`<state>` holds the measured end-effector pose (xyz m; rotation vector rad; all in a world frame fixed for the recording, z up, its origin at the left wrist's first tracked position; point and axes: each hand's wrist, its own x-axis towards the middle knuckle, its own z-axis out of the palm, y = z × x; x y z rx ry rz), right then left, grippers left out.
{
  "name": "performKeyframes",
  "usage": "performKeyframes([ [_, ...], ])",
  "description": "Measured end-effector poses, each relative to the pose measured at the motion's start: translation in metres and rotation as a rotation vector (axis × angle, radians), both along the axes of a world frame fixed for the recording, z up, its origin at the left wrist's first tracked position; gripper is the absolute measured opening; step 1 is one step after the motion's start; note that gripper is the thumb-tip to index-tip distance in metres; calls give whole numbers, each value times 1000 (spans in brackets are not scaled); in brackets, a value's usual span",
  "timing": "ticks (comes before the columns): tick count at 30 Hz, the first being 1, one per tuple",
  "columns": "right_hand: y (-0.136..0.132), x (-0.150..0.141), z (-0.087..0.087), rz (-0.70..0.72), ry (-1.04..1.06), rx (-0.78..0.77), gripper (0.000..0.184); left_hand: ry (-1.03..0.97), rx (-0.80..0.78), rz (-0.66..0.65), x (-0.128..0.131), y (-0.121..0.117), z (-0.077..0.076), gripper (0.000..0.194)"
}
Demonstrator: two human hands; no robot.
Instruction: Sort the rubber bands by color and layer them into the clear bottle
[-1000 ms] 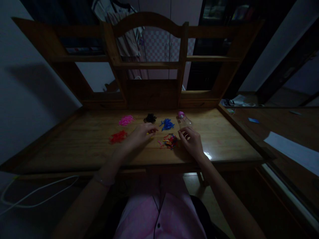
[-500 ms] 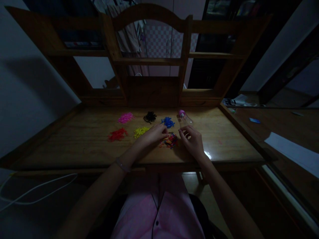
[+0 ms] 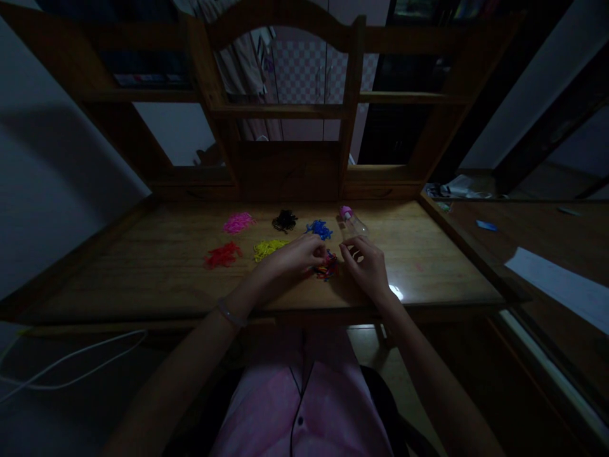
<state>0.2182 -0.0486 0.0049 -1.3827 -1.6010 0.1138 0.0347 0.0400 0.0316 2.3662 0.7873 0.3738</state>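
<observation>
On the wooden desk lies a pile of mixed-colour rubber bands point(image 3: 327, 269). My left hand point(image 3: 307, 251) reaches over its left side, fingers and thumb pinched together; whatever they hold is too small to make out. To the right of that pile, my right hand point(image 3: 365, 263) has its thumb and forefinger curled to a pinch, its contents also unclear. Around them are sorted heaps: blue bands point(image 3: 320, 229) just beyond my left hand, yellow bands point(image 3: 267, 249) partly behind it, black bands point(image 3: 285, 220), pink bands point(image 3: 238, 223) and red bands point(image 3: 223, 254).
A clear bottle with a pink cap point(image 3: 353, 222) lies beyond my right hand. A wooden shelf unit point(image 3: 285, 112) rises at the desk's back. Off to the right, a white paper sheet point(image 3: 561, 282) rests on another surface. A white cable point(image 3: 80, 355) hangs at lower left.
The view has tilted slightly, so the desk sits a little higher. My left hand has shifted slightly rightward over the mixed pile, covering more of it. My right hand is nearly still.
</observation>
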Motion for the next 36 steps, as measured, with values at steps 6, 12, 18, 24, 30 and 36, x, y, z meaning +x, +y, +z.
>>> performKeyframes([
  [6, 0, 0, 0, 5, 3, 5, 15, 20, 34, -62, 7, 10, -7, 9],
  [12, 1, -1, -1, 7, 13, 10, 13, 57, 133, -123, 13, 11, -6, 8],
  [18, 0, 0, 0, -2, 4, 3, 15, 42, 78, -129, 16, 15, -6, 11],
  [24, 0, -1, 0, 2, 8, 2, 16, 26, -15, -84, 3, 22, 9, 20],
  [30, 0, -1, 0, 2, 13, 2, 15, -30, -66, -67, -12, 29, 18, 27],
  [36, -1, 0, 1, 6, 10, -2, 16, -70, -282, 23, -28, 28, 21, 27],
])
